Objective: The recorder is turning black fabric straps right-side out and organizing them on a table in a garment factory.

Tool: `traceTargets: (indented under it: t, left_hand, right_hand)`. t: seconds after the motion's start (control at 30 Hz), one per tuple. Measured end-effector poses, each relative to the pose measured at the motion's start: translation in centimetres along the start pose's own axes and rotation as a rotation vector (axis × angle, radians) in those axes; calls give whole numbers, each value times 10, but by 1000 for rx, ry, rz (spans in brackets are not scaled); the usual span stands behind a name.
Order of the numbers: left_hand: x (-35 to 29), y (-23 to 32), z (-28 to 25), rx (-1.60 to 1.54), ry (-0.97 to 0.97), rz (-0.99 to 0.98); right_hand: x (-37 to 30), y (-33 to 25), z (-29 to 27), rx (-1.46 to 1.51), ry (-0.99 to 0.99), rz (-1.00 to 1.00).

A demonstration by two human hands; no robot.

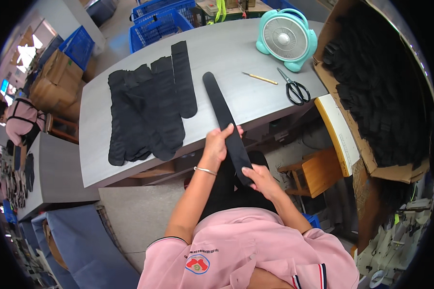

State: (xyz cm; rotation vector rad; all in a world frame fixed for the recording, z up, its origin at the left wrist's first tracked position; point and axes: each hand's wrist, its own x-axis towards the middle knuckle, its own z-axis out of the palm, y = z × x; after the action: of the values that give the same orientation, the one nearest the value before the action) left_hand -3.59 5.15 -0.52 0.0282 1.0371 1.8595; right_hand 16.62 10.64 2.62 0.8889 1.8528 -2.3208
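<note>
A long black fabric strip (223, 107) with a rounded far end slants from the table toward my lap. My left hand (219, 142) grips it around the middle, thumb on top, just off the table's near edge. At its near end my right hand (260, 179) pinches the strip, thumb uppermost. Left of it, on the grey table (226, 53), lies a spread pile of similar black fabric pieces (147, 111). One separate strip (184, 79) rests along the pile's right side.
A turquoise fan (284, 38), a thin wooden-handled tool (260, 78) and black-handled scissors (295, 87) are on the table's right. Beyond them stands a cardboard box of black fabric pieces (371, 96). A wooden stool (318, 173) is below. Another person (25, 118) bends at the far left.
</note>
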Motion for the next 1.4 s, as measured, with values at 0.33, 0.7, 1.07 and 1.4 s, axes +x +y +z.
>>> traceTargets:
  t: [0.33,0.7,1.07,1.4]
  left_hand:
    - [36,100,1,45,5,273]
    - [-15,67,30,49,39,303]
    - [-58,86,30,-147,20,363]
    - [-52,82,12,-130,-27,300]
  right_hand:
    - [-61,30,-58,-114,-28,268]
    - [9,-15,-44,-295,94,-312]
    - [57,-58,-10,-376,-50,-347]
    - [71,-80,-26,-539,10,-415]
